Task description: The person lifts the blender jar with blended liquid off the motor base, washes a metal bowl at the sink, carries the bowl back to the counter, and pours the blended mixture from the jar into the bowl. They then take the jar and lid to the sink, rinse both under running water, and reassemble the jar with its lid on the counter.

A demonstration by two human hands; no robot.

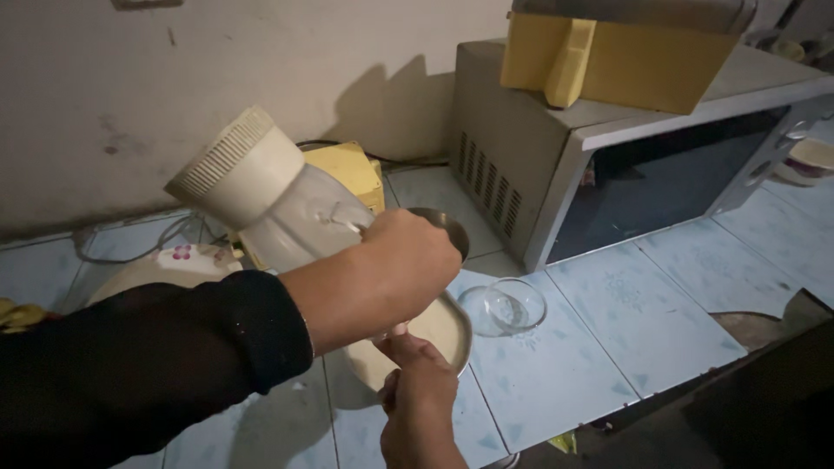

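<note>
Here, left of centre in the frame, the left hand (408, 260) has its fingers clamped on a tilted blender jar (274, 195), held over a steel plate (434, 334) of pale batter that the right hand (421, 399) grips at the rim. Tilted further, the jar could likely spill batter onto the tiled tabletop (625, 321).

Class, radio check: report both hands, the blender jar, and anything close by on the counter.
Left hand in a grip on the tilted blender jar. Right hand at the metal bowl of pale batter. Glass lid beside the bowl, apart.
</note>
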